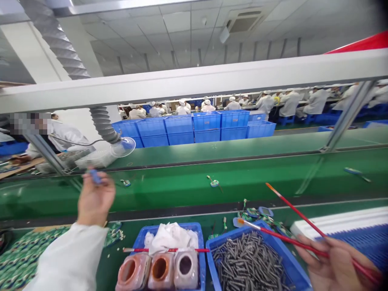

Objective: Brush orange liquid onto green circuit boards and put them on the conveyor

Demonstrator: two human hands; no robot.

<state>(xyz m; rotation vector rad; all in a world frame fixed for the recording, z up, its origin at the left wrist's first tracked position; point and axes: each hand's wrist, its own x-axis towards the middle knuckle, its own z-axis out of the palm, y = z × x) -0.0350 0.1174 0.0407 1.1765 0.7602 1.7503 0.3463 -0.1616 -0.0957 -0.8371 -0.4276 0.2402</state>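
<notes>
Left hand (95, 200): raised over the green belt (182, 190), palm turned away. The thumb and forefinger close in a fine pinch, and the other fingers curl loosely.
Small blue piece (95, 176): sits right at those fingertips, lifted clear of the belt. It is likely held up there so it can be looked at. It is too blurred to say what it is.
Right hand (339, 268): low and near the body, with the fingers wrapped around two handles at once.
Red-handled brushes (285, 238): both are gripped at the rear end, so the long shafts fan forward and away from the fingers. One bristle tip hangs over the far corner of the bin of grey pins (289, 260); the other points out above the belt. The grip looks like parking rather than painting.
Jars (162, 271): three stand open in the second blue bin (200, 258), between the two hands, within easy dipping reach.
White cloth (171, 236): bunched just behind the jars, handy for wiping.
Spare brush (182, 250): lies flat across that bin's rim.
Small boards (257, 212): clustered just beyond the brush tips. A single board (214, 182) lies farther out on the belt.
Co-workers (182, 108): in white coats, well beyond both hands.
</notes>
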